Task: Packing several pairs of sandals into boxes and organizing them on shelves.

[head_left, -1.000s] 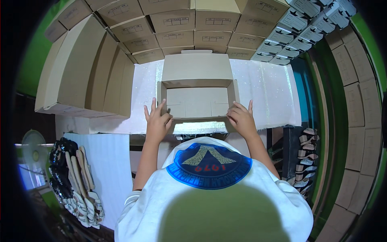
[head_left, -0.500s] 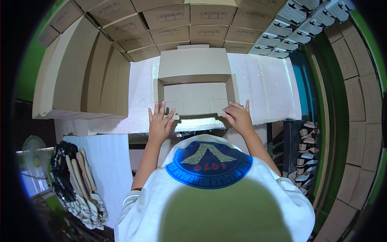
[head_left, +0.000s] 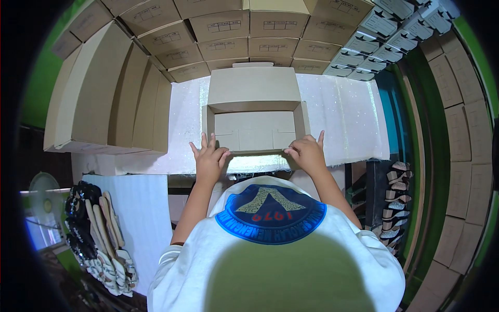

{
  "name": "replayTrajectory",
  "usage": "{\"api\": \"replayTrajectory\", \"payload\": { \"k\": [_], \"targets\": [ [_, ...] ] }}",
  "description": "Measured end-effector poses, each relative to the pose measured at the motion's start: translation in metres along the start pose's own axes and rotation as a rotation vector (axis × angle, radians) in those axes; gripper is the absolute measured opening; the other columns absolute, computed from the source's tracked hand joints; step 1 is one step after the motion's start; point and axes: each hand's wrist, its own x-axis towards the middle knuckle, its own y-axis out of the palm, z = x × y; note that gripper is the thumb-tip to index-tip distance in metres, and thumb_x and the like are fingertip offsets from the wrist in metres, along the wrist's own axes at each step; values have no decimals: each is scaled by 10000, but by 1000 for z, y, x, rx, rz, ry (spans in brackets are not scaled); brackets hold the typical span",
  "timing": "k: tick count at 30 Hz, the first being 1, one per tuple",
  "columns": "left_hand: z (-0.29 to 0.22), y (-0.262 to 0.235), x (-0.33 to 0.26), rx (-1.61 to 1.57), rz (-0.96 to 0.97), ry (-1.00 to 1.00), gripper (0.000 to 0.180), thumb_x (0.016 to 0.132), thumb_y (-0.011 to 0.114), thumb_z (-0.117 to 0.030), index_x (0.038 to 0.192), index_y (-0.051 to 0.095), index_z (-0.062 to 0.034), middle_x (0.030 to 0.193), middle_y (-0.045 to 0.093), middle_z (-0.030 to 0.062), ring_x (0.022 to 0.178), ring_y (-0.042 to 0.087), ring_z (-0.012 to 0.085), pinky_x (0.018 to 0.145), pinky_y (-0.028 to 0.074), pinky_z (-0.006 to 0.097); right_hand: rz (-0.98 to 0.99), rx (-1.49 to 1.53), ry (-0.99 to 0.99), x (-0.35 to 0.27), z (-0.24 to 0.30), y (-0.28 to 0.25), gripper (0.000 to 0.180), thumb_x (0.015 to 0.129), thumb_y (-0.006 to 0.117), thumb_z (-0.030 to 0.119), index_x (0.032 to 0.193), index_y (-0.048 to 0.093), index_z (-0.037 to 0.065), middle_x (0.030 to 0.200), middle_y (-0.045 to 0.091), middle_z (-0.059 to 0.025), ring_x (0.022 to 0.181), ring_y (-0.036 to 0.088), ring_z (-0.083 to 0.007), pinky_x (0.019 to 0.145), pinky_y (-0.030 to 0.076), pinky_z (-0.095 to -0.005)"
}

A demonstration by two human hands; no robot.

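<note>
An open cardboard box (head_left: 254, 99) lies on the table in front of me, its lid (head_left: 254, 86) raised at the far side and its inside bare. At the near left corner is my left hand (head_left: 209, 158), thumb and forefinger closed on the front edge while the other fingers stick out and up. My right hand (head_left: 307, 154) pinches the near right corner between thumb and forefinger, its little finger raised. The small flaps under my fingertips are mostly hidden.
Stacked brown cartons (head_left: 221, 26) line the back, with white patterned boxes (head_left: 371, 49) at the right. Nested open cardboard boxes (head_left: 93, 99) stand at the left. Below them, several sandals (head_left: 104, 234) lie on a white sheet (head_left: 148, 223). More shoes (head_left: 397, 197) hang in a row at the right.
Both hands have closed in on the box's near edge. The small flaps that stuck out at the front corners now sit folded in or covered by my fingers.
</note>
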Motion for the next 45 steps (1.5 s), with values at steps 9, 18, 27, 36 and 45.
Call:
{"api": "replayTrajectory", "payload": {
  "k": [9,18,27,36,45],
  "targets": [
    [-9,0,2,24,32,-9,240,744,633,-351,775,645,-114,1283,428,233,1265,268,442,975,121,653,-72,21,-33,-3,-6,20,311,714,624,425,699,671,118,728,643,7,972,537,-232,979,94,-667],
    [-9,-1,3,47,-8,26,266,765,609,-367,770,627,-102,1267,444,228,1248,270,469,956,146,667,-229,53,-136,-2,-16,35,293,700,651,402,713,668,110,752,646,7,960,545,-242,999,133,-620],
    [-12,-4,0,32,48,16,232,784,593,-330,805,631,-102,1245,461,212,1254,247,477,959,119,678,-213,56,-112,-6,-11,37,267,707,660,380,753,665,117,862,649,1,992,535,-235,995,207,-557],
    [-7,-10,-7,-40,84,32,445,778,606,-322,1171,526,-129,1401,231,198,1302,128,455,954,56,691,-218,-110,38,-22,18,36,328,752,620,339,1017,621,144,1214,503,-75,1201,383,-309,992,90,-647],
    [-24,-25,-83,-28,81,-67,590,763,624,-300,1291,419,-137,1413,171,228,1319,93,439,957,27,688,-197,-129,14,-86,40,51,526,768,607,274,1268,450,227,1404,260,-133,1269,271,-351,988,111,-652]
  ]
}}
